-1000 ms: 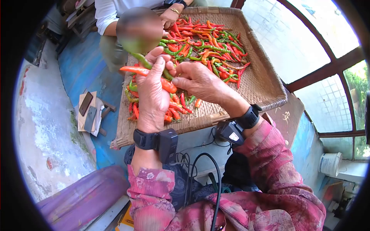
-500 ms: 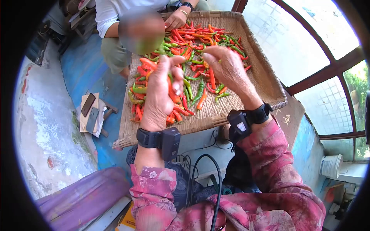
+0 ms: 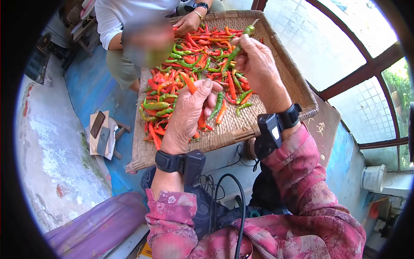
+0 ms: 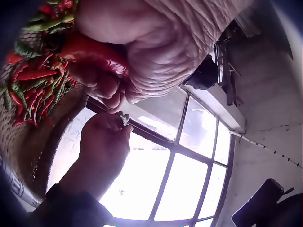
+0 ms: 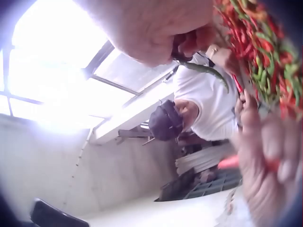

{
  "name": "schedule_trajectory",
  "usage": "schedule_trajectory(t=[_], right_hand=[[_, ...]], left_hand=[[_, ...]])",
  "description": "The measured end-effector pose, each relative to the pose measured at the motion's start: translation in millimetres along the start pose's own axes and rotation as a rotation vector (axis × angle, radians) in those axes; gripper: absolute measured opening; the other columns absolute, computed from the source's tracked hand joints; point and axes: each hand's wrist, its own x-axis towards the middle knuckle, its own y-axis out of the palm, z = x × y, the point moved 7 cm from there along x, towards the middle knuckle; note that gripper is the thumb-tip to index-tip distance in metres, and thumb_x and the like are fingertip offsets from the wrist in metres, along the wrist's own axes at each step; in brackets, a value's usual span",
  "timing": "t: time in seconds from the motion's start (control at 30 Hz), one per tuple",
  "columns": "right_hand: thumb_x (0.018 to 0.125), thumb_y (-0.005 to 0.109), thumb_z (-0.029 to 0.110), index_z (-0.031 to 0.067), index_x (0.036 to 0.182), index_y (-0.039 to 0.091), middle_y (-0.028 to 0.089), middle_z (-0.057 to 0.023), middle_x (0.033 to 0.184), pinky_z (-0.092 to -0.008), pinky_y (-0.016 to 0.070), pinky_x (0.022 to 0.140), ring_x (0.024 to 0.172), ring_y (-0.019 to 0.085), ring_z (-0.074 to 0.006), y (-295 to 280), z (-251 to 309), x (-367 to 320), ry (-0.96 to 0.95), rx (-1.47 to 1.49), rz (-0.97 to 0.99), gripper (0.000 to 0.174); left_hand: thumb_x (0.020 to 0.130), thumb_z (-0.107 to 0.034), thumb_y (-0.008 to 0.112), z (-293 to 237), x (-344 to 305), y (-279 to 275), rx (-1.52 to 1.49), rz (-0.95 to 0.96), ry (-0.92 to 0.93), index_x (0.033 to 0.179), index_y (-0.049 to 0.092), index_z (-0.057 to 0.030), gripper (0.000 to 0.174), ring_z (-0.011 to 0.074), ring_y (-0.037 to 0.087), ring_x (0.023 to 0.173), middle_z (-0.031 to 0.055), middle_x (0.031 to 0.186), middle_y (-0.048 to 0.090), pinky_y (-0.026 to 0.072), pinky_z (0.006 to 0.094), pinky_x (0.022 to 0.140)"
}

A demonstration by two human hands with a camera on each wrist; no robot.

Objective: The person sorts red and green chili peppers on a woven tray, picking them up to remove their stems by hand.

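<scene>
My left hand [image 3: 187,114] grips an orange-red chili pepper [image 3: 188,82], whose tip sticks out past the thumb above the near part of the basket. In the left wrist view the red chili's glossy side [image 4: 97,54] shows between the curled fingers and the palm. Farther right, my right hand [image 3: 261,69] pinches a long green chili pepper [image 3: 235,54] between thumb and fingers, its stem end pointing up and away. The right wrist view shows this green chili [image 5: 208,71] curving out from the fingertips. Below both hands lie red and green chilies [image 3: 205,58].
A shallow woven basket [image 3: 297,80] holds the chilies. Across it, a person in a white shirt [image 3: 129,13] reaches a hand [image 3: 188,22] to the far edge. Two phones [image 3: 103,140] lie on a small stool at left. Framed windows [image 3: 327,47] stand at right.
The hands were together at a green chili a second ago, then parted. My right hand has moved up and right and now holds a green chili. The left keeps an orange-red one.
</scene>
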Motion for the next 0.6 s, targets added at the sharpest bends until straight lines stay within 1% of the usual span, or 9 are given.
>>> schedule_trajectory(t=[0.1,0.17,0.2,0.3,0.37,0.43,0.5,0.53,0.6], right_hand=[[0.089,0.053,0.033,0.0018,0.090,0.062,0.057,-0.0034,0.064,-0.0282,0.0447,0.048,0.050,0.053,-0.0135,-29.7,1.1,16.3,-0.025,-0.301,-0.061,0.032],[0.085,0.056,0.031,0.0001,0.092,0.062,0.061,-0.0127,0.071,-0.0397,0.0490,0.060,0.063,0.061,-0.0292,-31.2,23.1,13.7,-0.328,-1.298,-0.244,0.032],[0.082,0.057,0.028,0.0007,0.095,0.062,0.062,-0.0187,0.079,-0.0458,0.0473,0.072,0.079,0.061,-0.0374,-30.4,26.0,6.1,-0.430,-1.347,-0.300,0.031],[0.082,0.059,0.029,0.0012,0.097,0.062,0.063,-0.0185,0.083,-0.0431,0.0478,0.072,0.082,0.062,-0.0321,-23.8,26.6,2.9,-0.514,-1.331,-0.293,0.032],[0.084,0.058,0.030,-0.0002,0.089,0.062,0.062,-0.0185,0.074,-0.0414,0.0486,0.067,0.073,0.063,-0.0310,-2.5,16.5,-0.3,-0.481,-0.986,-0.019,0.031],[0.086,0.055,0.034,0.0001,0.082,0.061,0.061,-0.0176,0.068,-0.0417,0.0487,0.063,0.067,0.062,-0.0327,28.8,-3.9,-13.6,-0.089,-0.822,0.289,0.034],[0.086,0.053,0.039,0.0006,0.078,0.060,0.060,-0.0180,0.065,-0.0437,0.0479,0.059,0.065,0.062,-0.0349,58.2,-11.9,-34.2,-0.106,-0.919,0.462,0.040],[0.086,0.053,0.042,0.0008,0.078,0.060,0.059,-0.0187,0.065,-0.0445,0.0476,0.058,0.065,0.061,-0.0357,68.2,-12.9,-42.7,-0.184,-0.977,0.507,0.042],[0.084,0.054,0.045,0.0018,0.078,0.060,0.059,-0.0200,0.066,-0.0473,0.0474,0.059,0.065,0.061,-0.0373,78.0,-21.8,-51.9,-0.240,-1.077,0.544,0.044]], left_hand=[[0.090,-0.043,0.051,-1.8,3.4,-2.5,-0.157,-0.035,0.049,0.104,0.052,-0.0032,0.042,0.0037,0.041,0.052,-0.0009,0.071,0.050,0.0352,0.0173,0.046],[0.089,-0.047,0.050,-3.5,5.6,-7.1,-0.283,-0.073,0.090,0.109,0.049,-0.0040,0.047,0.0044,0.041,0.054,-0.0002,0.074,0.052,0.0357,0.0183,0.047],[0.089,-0.050,0.048,-2.2,7.7,-10.1,-0.429,-0.069,0.100,0.112,0.047,-0.0051,0.050,0.0056,0.042,0.056,0.0004,0.076,0.053,0.0363,0.0196,0.049],[0.090,-0.051,0.044,2.4,10.8,-17.6,-0.592,-0.041,0.117,0.114,0.047,-0.0072,0.051,0.0089,0.044,0.063,0.0023,0.081,0.054,0.0372,0.0225,0.056],[0.091,-0.047,0.044,3.7,12.3,-22.0,-0.589,-0.076,0.151,0.110,0.048,-0.0037,0.047,0.0099,0.048,0.067,0.0041,0.080,0.054,0.0409,0.0244,0.061],[0.094,-0.034,0.046,-0.2,11.9,-20.5,-0.604,-0.071,0.181,0.112,0.049,-0.0032,0.036,0.0112,0.050,0.074,0.0042,0.084,0.056,0.0437,0.0263,0.067],[0.093,-0.022,0.049,-8.8,9.4,-29.1,-0.478,-0.281,0.330,0.114,0.049,-0.0025,0.028,0.0128,0.052,0.079,0.0051,0.089,0.057,0.0458,0.0283,0.074],[0.091,-0.012,0.051,-9.6,9.4,-30.6,-0.521,-0.216,0.346,0.114,0.050,-0.0021,0.025,0.0139,0.052,0.081,0.0057,0.092,0.057,0.0462,0.0299,0.079],[0.091,-0.012,0.051,-11.4,9.1,-35.0,-0.489,-0.232,0.374,0.113,0.051,-0.0021,0.024,0.0140,0.052,0.081,0.0057,0.092,0.057,0.0460,0.0296,0.078]])
